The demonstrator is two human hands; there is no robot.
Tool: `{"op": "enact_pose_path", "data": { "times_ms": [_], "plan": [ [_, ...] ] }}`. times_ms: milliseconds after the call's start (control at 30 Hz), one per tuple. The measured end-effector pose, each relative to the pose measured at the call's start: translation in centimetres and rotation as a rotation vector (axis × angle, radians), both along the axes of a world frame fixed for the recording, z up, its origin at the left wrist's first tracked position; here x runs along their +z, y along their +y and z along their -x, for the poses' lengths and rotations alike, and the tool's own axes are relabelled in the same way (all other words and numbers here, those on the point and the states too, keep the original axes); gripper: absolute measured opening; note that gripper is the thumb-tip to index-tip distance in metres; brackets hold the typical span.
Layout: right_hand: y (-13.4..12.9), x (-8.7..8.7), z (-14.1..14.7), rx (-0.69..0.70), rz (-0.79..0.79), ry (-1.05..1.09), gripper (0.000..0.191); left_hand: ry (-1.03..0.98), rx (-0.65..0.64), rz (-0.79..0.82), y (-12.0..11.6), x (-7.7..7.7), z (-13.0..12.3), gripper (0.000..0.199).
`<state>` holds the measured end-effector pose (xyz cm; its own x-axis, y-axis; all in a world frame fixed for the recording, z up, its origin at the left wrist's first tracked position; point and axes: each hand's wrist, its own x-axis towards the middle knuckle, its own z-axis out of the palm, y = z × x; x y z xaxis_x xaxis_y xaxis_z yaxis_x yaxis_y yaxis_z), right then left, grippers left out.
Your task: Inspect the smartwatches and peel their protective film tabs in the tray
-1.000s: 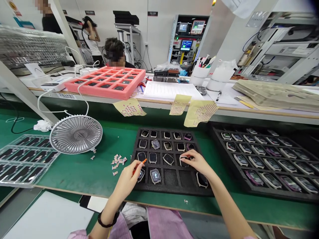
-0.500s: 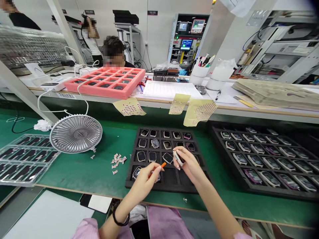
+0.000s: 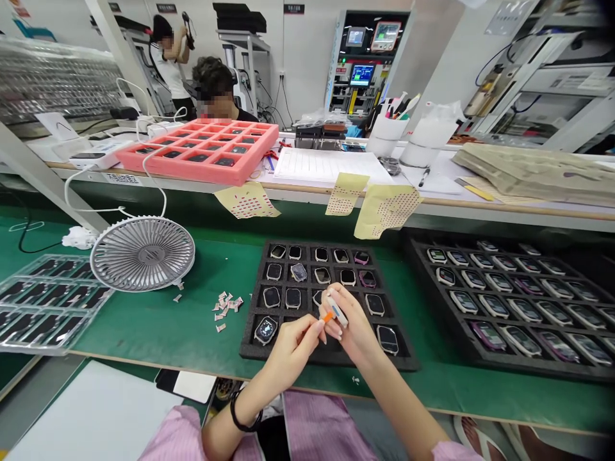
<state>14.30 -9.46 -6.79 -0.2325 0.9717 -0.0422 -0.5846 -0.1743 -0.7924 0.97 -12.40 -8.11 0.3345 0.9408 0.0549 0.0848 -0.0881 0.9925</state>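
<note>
Over the black foam tray [image 3: 406, 360], both forearms angle inward, hands meeting above its lower rows. The right hand [image 3: 353, 330] pinches a smartwatch case [image 3: 336, 310] in narrowed fingers; the left hand [image 3: 292, 351] pinches a small orange tool [image 3: 327, 316] just beside it.

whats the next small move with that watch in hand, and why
Probably draw the orange tool in the left hand slowly along the edge of the watch. Its tip appears to sit right against that edge, and the right hand is pinching the watch steady above the foam tray, so a small, careful stroke seems the natural move.
</note>
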Motion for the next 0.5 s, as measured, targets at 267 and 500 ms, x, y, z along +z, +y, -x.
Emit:
{"op": "enact_pose_path", "data": {
  "times_ms": [267,500],
  "plan": [
    [0.12,-0.61,-0.08,-0.001,-0.020,-0.057,0.024,-0.005,-0.020,0.020,0.42,0.25,0.15,0.039],
    [0.26,-0.40,0.01,0.151,0.063,0.077,0.032,-0.122,-0.057,0.073,0.46,0.38,-0.22,0.042]
  ]
}}
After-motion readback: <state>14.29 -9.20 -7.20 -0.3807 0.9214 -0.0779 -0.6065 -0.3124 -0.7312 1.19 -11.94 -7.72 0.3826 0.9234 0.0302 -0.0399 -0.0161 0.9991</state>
